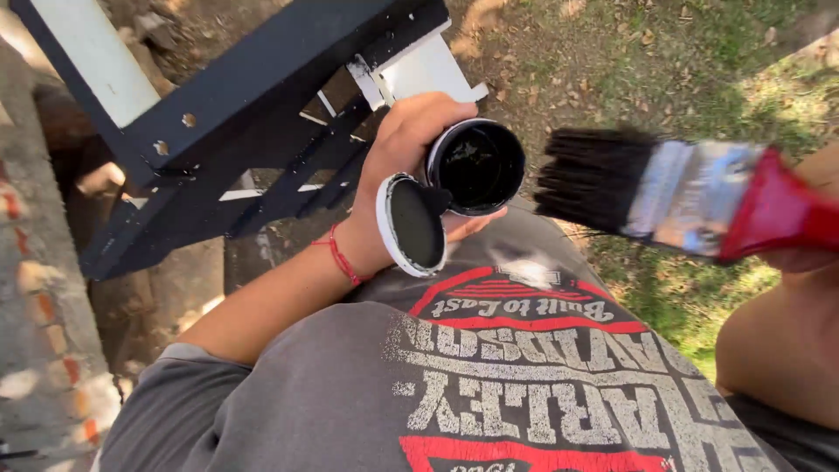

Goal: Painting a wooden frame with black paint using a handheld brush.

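One paint can (477, 166) in left hand (398, 166), one lid (412, 225), one brush (647, 194)

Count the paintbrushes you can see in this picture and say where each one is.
1. The paintbrush, red-handled with black bristles, is at the right, its handle running to the frame's right edge, beside the open paint can in the left hand. Others may be out of view.

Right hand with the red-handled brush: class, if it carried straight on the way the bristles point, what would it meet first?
Probably the open tin of black paint in the left hand. The right hand aims the brush bristles leftward at its rim, though depth is unclear.
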